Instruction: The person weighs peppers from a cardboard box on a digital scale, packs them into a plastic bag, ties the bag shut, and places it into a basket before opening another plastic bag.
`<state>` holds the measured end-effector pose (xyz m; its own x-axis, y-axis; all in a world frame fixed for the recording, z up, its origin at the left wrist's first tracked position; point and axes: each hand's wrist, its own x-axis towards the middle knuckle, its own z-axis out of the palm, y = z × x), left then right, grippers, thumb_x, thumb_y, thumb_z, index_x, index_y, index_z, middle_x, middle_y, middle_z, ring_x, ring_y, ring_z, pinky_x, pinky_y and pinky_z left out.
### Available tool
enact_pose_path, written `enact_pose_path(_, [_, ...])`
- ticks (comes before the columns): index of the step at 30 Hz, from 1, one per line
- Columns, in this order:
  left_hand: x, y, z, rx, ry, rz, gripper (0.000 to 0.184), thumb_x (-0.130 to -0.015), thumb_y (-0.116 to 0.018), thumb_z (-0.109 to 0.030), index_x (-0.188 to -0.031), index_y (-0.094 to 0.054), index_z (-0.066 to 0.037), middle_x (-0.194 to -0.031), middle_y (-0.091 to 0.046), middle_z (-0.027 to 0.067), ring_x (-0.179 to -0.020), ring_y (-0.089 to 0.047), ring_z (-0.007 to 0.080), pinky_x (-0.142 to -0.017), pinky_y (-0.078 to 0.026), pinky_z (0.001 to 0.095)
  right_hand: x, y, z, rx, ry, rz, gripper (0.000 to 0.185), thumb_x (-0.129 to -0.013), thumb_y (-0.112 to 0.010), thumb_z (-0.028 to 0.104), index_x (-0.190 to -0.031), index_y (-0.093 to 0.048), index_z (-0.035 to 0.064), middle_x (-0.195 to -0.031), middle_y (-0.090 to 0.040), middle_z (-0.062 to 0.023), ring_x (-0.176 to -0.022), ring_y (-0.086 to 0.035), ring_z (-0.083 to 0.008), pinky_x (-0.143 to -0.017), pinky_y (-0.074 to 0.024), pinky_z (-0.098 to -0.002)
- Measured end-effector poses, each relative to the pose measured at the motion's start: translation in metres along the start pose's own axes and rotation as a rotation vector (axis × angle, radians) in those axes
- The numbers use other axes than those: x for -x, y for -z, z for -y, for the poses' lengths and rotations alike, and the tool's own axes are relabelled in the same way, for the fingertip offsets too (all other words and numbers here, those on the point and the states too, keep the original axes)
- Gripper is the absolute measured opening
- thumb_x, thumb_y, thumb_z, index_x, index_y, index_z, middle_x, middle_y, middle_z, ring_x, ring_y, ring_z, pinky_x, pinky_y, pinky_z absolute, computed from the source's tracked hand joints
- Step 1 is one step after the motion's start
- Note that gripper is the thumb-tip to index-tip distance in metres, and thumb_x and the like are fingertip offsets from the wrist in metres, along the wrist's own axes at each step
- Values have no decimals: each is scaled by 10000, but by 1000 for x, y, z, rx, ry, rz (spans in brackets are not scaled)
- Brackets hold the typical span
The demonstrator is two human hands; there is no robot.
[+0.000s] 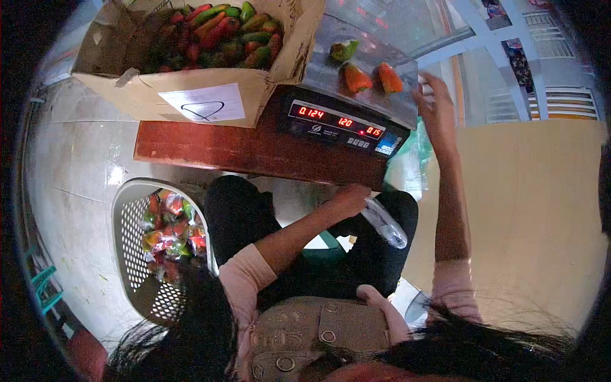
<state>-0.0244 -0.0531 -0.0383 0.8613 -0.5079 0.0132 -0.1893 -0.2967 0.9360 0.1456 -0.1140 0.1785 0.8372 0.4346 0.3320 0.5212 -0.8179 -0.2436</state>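
My left hand (352,200) is closed above my lap, gripping a clear plastic bag (386,224) that hangs down to the right. At the right edge of the digital scale (344,124) is my right hand (438,109), its fingers bent but apart and nothing visible in them. Two red-orange peppers (355,78) and a green pepper (344,50) lie on the scale's metal platform (318,75). Red digits on its display read 0.124, 120 and 0.15.
A cardboard box (143,95) full of red and green peppers stands left of the scale, on a reddish wooden bench (254,153). By my left leg, a grey plastic basket (124,254) holds bagged peppers. Greenish plastic (410,162) hangs beside the scale; a light wooden surface (528,210) lies right.
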Motion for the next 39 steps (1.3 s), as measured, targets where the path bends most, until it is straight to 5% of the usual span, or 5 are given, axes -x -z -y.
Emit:
enact_pose_path(6, [0,4,-6,61,70,39,160,-723,-559,-72,-859,-613,-6,-837,-607,207,-829,-599,377,-727,-465,474,199,-2,-78,359,-685,500,352,-907,-492,269,-1100,-564,-16,-958,-617,-222,-859,-588,-378,-745,-459,-451])
enact_pose_path(14, [-7,-9,6,139,121,17,196,-713,-575,-63,-895,-611,-3,-869,-612,212,-852,-595,377,-747,-453,477,290,-30,-122,-1223,-1350,113,498,-922,-445,431,-975,-618,-33,-934,-640,-104,-804,-601,-177,-741,-483,-309])
enact_pose_path(21, [0,11,-3,170,44,-115,200,-718,-577,-65,-902,-603,10,-838,-614,224,-801,-597,396,-722,-466,466,302,-34,-144,-54,-455,84,343,-909,-504,341,-868,-634,26,-712,-589,-25,-624,-541,-136,-570,-445,-314])
enact_pose_path(25, [13,33,-25,232,78,-190,175,-719,-560,-42,-884,-592,6,-834,-613,220,-806,-602,382,-715,-466,463,203,15,-59,-324,-832,208,149,-912,-521,169,-923,-603,46,-714,-532,3,-624,-483,-78,-553,-413,-228])
enact_pose_path(39, [-24,0,-5,304,-11,-184,161,-687,-554,20,-838,-591,-24,-792,-608,167,-809,-602,320,-676,-458,430,-229,-134,207,246,901,505,157,-820,-574,179,-873,-605,34,-821,-619,-101,-733,-586,-231,-700,-465,-386])
